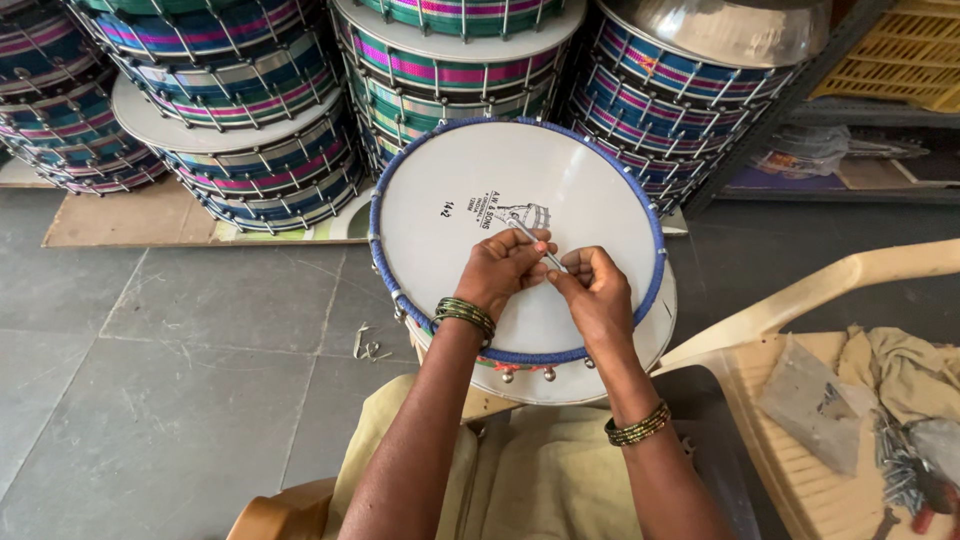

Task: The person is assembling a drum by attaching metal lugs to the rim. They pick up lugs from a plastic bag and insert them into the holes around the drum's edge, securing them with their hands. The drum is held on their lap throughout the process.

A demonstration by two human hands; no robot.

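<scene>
On the person's lap, head view: a drum (500, 200) with a white skin and a blue-wrapped rim, tilted so the skin faces the camera. It sits on top of a second white drum head (640, 345) that sticks out below and to the right, with small metal knobs along its near edge.

Left hand (500, 272): fingers curled closed, pinching the near end of a thin metal rod (535, 243). Right hand (592, 290): also curled closed, fingertips on the same rod from the right. Both hands rest over the near-centre of the skin and touch each other. The rod lies slanted across the black printed mark on the skin; the hands hide its lower end. Green bangles on both wrists.

Surroundings: far side, stacks of drums (250, 110) with teal, blue and pink striped sides and metal tension rods, packed tight behind the held drum and touching it at the far rim. Cardboard sheet (120, 215) under the left stacks. Grey stone floor (150, 380); a small bent metal piece (368, 345) lies on it just left of the drum. Right: cream plastic chair (790, 300), its seat holding a grey flat piece (815, 400), a cloth (900, 370) and a heap of metal bolts (900, 465). Far right: yellow crates (900, 50) on a shelf.
</scene>
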